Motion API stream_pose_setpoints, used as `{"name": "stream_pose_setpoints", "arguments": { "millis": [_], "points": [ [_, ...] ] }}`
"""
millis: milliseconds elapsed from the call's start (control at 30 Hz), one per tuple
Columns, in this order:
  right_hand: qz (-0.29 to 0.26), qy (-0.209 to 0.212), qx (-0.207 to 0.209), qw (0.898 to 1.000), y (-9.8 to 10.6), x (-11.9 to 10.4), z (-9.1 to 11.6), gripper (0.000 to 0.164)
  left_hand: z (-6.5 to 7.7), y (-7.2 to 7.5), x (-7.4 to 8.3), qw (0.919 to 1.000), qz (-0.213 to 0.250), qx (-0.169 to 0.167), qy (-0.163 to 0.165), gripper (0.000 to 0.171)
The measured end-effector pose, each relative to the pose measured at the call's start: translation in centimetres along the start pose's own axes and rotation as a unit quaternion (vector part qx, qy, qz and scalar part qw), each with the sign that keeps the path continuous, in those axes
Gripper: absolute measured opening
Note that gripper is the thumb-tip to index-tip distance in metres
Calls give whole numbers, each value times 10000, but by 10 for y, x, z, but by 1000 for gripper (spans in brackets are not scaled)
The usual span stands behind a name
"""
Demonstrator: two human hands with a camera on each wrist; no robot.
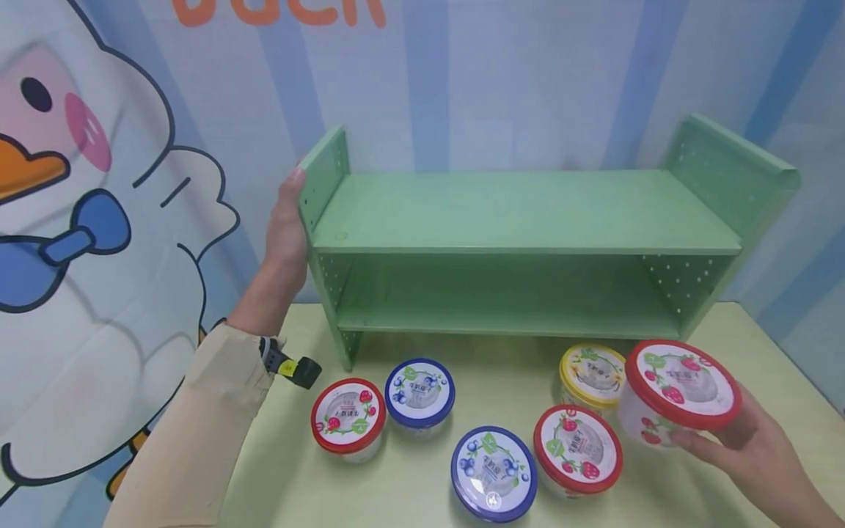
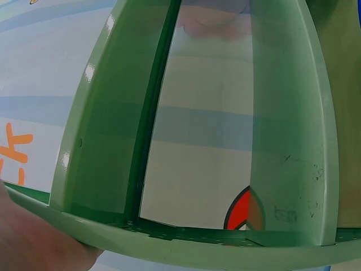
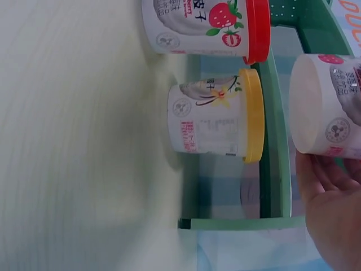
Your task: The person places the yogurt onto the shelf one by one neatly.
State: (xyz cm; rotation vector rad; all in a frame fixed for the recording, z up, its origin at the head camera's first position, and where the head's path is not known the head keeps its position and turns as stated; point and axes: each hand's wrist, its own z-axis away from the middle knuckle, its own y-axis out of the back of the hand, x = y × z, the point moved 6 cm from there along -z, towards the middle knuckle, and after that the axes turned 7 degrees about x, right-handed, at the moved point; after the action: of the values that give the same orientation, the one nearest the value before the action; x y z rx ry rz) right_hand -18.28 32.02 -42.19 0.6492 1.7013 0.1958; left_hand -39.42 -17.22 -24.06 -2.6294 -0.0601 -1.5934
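My right hand (image 1: 746,433) grips a red-lidded strawberry pudding cup (image 1: 683,385) at the right, lifted above the table, fingers around its lower part. In the right wrist view, the white base of this cup (image 3: 307,107) shows beside the green shelf. My left hand (image 1: 287,235) lies against the outer face of the left side panel of the green two-tier shelf (image 1: 521,213). Nearest the held cup stand a yellow-lidded pudding cup (image 1: 594,374), close before the shelf, and another red-lidded strawberry cup (image 1: 577,449).
Two blue-lidded blueberry cups (image 1: 419,393) and a red-lidded strawberry cup (image 1: 348,412) also stand on the pale table (image 1: 284,440) before the shelf. A striped backdrop (image 1: 502,88) with a cartoon duck (image 1: 86,367) hangs behind and to the left.
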Motion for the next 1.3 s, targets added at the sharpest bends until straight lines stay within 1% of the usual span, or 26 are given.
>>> {"name": "stream_pose_setpoints", "arguments": {
  "millis": [100, 167, 233, 400, 500, 567, 733, 867, 967, 1200, 1300],
  "points": [
    [50, 3, 192, 9998, 0, -4, 0, 74, 0, 0, 0, 10000, 8, -27, -38, 53],
    [92, 118, 318, 9994, 0, -9, -1, 72, 1, 0, 0, 10000, 18, 2, 0, 53],
    [112, 241, 359, 9990, 0, -14, -1, 72, 1, 1, -1, 10000, 35, 38, 53, 53],
    [134, 516, 276, 9982, -5, -27, -1, 70, 1, 2, -1, 9999, -70, 99, 72, 53],
    [42, 671, 275, 9974, -7, -33, -1, 70, 1, 2, -1, 9999, -111, 85, 41, 53],
    [-18, 738, 278, 9969, -8, -36, -1, 70, 2, 2, -1, 9998, -162, 105, 75, 54],
    [26, 724, 248, 9971, -13, -45, -3, 70, 2, 3, -2, 9996, -205, 133, 131, 55],
    [88, 764, 214, 9968, -19, -56, -7, 71, 2, 3, -2, 9997, -171, 132, 91, 54],
    [50, 808, 179, 9966, -23, -63, -9, 72, 2, 4, -2, 9998, -140, 95, 43, 54],
    [-54, 858, 16, 9963, -33, -75, -11, 70, 0, 0, -1, 9999, 127, -61, -63, 54],
    [-91, 874, -71, 9961, -38, -80, -13, 69, 1, -1, 0, 9999, 117, -77, -54, 54]
  ]
}}
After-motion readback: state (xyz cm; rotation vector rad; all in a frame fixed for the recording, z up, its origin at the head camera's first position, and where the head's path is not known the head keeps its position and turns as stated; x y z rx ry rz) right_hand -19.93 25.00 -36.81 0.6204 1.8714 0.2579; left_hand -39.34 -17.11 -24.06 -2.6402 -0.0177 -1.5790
